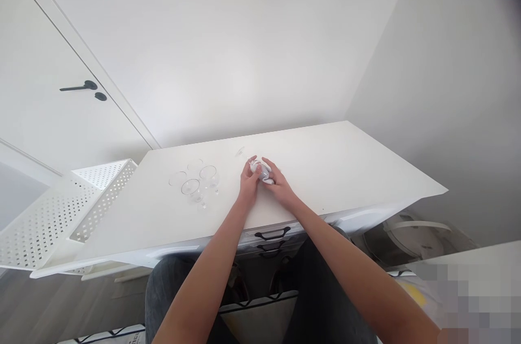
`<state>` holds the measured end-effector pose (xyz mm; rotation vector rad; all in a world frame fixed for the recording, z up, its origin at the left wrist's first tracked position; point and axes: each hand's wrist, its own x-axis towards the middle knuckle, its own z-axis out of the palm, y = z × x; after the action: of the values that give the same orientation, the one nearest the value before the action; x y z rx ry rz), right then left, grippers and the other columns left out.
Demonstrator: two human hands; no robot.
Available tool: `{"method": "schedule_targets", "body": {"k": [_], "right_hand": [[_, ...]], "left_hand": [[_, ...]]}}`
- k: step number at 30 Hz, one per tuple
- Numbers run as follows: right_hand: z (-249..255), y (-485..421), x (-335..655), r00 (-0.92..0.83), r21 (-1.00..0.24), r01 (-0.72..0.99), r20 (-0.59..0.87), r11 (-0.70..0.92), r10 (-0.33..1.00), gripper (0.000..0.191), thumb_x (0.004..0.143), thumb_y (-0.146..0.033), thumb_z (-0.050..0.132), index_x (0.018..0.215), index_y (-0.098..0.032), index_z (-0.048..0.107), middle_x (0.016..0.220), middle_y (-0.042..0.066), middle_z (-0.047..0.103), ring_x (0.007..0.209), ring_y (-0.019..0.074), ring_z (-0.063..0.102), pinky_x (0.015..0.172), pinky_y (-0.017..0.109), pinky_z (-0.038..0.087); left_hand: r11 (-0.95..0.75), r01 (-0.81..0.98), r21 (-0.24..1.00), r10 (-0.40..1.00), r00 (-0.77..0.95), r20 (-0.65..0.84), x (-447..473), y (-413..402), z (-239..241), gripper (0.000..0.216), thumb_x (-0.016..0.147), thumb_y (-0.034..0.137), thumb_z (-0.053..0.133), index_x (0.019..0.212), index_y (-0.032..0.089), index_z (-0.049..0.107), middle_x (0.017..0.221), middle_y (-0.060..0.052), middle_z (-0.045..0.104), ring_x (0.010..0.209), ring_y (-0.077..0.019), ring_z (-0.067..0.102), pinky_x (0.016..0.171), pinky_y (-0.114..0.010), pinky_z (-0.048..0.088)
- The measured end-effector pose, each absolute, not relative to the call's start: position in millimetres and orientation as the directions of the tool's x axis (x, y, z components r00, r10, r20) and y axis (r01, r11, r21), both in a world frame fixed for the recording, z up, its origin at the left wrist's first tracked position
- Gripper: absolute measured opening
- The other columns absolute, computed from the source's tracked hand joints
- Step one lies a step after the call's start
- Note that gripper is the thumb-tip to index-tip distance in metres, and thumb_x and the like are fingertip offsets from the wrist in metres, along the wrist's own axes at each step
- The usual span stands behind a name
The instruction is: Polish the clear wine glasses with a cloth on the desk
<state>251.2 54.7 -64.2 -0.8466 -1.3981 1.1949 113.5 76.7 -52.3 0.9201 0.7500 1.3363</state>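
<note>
Near the middle of the white tabletop, a clear stemmed glass [264, 171] lies tilted between my hands, its foot pointing away to the upper left. My left hand [249, 178] is closed around the glass, with the thumb across it. On the other side, my right hand [279, 180] curls its fingers around the glass and a white cloth [268, 181]. The cloth is bunched against the bowl, and fingers partly hide it. To the left of my hands, several clear glasses [199, 186] stand close together; their thin outlines are hard to separate.
The white tabletop [325, 165] backs onto a pale wall. Dark drawer handles [272, 234] sit below its front edge, by my legs. A perforated white panel [44, 224] is at the left, near a door with a black handle [81, 86]. A round lidded bin [411, 238] is low at the right.
</note>
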Motion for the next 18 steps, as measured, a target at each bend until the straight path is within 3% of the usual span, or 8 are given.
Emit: {"method": "schedule_targets", "body": {"k": [2,5,8,12,16,18], "right_hand": [[-62.3,53.6,252.4,-0.175,-0.953,-0.138,0.292,0.27,0.94,0.074,0.087,-0.024,0.065,0.157,-0.033,0.044,0.135,0.005,0.071,0.124,0.0296,0.065,0.115,0.053,0.043],[-61.5,53.5,252.9,-0.106,-0.935,-0.153,0.336,0.319,0.936,0.08,0.087,-0.024,0.064,0.161,-0.033,0.036,0.144,0.005,0.066,0.134,0.0287,0.059,0.119,0.052,0.039],[-62.5,54.6,251.2,-0.117,-0.942,-0.137,0.323,0.307,0.939,0.083,0.086,-0.023,0.063,0.163,-0.034,0.033,0.155,0.005,0.057,0.142,0.0284,0.053,0.122,0.052,0.036],[-63.1,55.2,250.7,-0.226,-0.946,-0.22,0.288,0.239,0.931,0.081,0.084,-0.023,0.067,0.159,-0.034,0.04,0.143,0.005,0.066,0.134,0.03,0.059,0.117,0.051,0.042],[-63.3,55.5,252.5,-0.067,-0.927,-0.318,0.234,0.202,0.97,0.091,0.082,-0.023,0.069,0.163,-0.039,0.03,0.14,0.005,0.067,0.127,0.028,0.063,0.107,0.048,0.05],[-62.4,55.5,252.7,-0.039,-0.933,-0.307,0.208,0.187,0.977,0.09,0.081,-0.024,0.07,0.162,-0.039,0.032,0.143,0.005,0.064,0.126,0.0277,0.062,0.105,0.047,0.051]], "left_hand": [[-0.032,-0.451,0.892,0.992,0.095,0.084,113.0,74.9,-50.2,0.068,0.079,0.045,0.086,0.14,0.027,0.062,0.12,-0.008,0.071,0.108,-0.0244,0.069,0.1,-0.04,0.05],[-0.066,-0.52,0.852,0.988,0.083,0.127,112.8,75.2,-48.9,0.075,0.076,0.04,0.089,0.144,0.028,0.059,0.127,-0.009,0.07,0.12,-0.027,0.066,0.108,-0.043,0.047],[-0.048,-0.575,0.817,0.987,0.099,0.128,112.6,76.8,-49.3,0.058,0.083,0.046,0.082,0.134,0.026,0.065,0.14,-0.011,0.065,0.131,-0.0294,0.061,0.109,-0.044,0.047],[-0.029,-0.556,0.831,0.985,0.123,0.117,112.4,75.5,-47.8,0.046,0.091,0.057,0.07,0.123,0.024,0.068,0.139,-0.012,0.066,0.124,-0.0295,0.064,0.1,-0.041,0.05],[-0.054,-0.552,0.832,0.974,0.156,0.166,112.7,73.7,-43.9,0.038,0.09,0.051,0.074,0.118,0.026,0.067,0.144,-0.011,0.063,0.122,-0.0275,0.064,0.098,-0.04,0.05],[-0.066,-0.552,0.831,0.974,0.144,0.173,112.8,74.6,-43.5,0.037,0.09,0.051,0.073,0.117,0.026,0.068,0.146,-0.01,0.062,0.121,-0.0266,0.064,0.099,-0.04,0.05]]}}
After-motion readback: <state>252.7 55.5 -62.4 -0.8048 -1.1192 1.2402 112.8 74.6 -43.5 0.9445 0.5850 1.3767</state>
